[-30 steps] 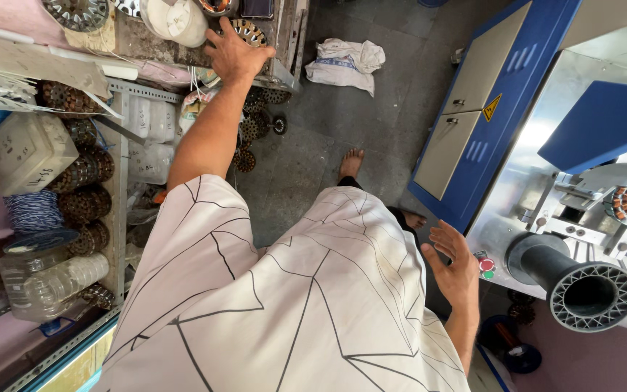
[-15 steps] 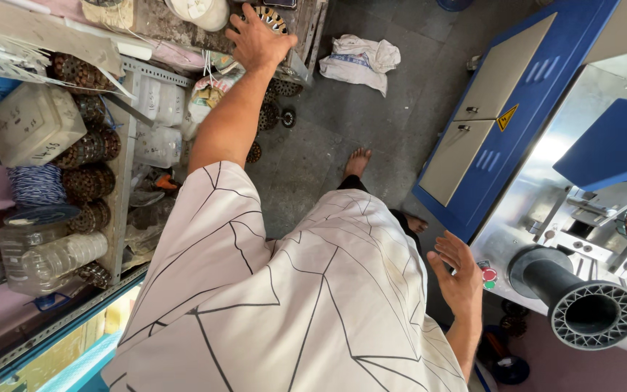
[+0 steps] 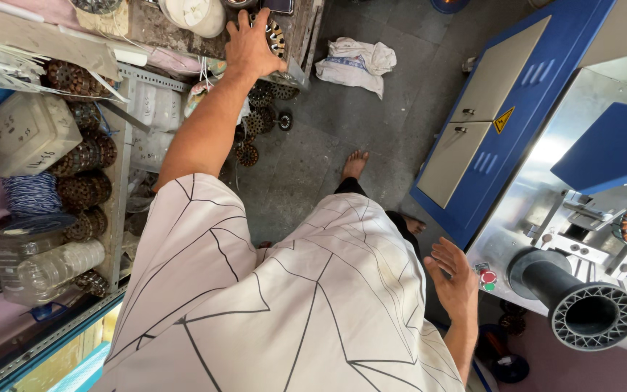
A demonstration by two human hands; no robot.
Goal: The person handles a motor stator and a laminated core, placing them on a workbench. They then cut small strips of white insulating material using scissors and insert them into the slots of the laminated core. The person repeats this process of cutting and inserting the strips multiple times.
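**Left hand on a stator core, right hand idle by the machine**

The person's left hand is stretched far out over the cluttered tabletop, fingers spread and laid over a round, toothed stator core near the tabletop's edge. The palm covers most of the core; whether the fingers actually clamp it cannot be told. Just beside the hand sits a white rounded container.

Below the edge, more stator cores lie scattered on the grey concrete floor, close to a crumpled white sack. On the left, a metal shelf carries stacked dark cores, a white plastic box, a spool of blue-and-white cord and clear plastic bottles.

The right hand hangs loose and apart, holding nothing, near the blue machine cabinet and just beside a red button on its panel. A black ribbed cylinder juts out from the machine. One bare foot shows on the floor.
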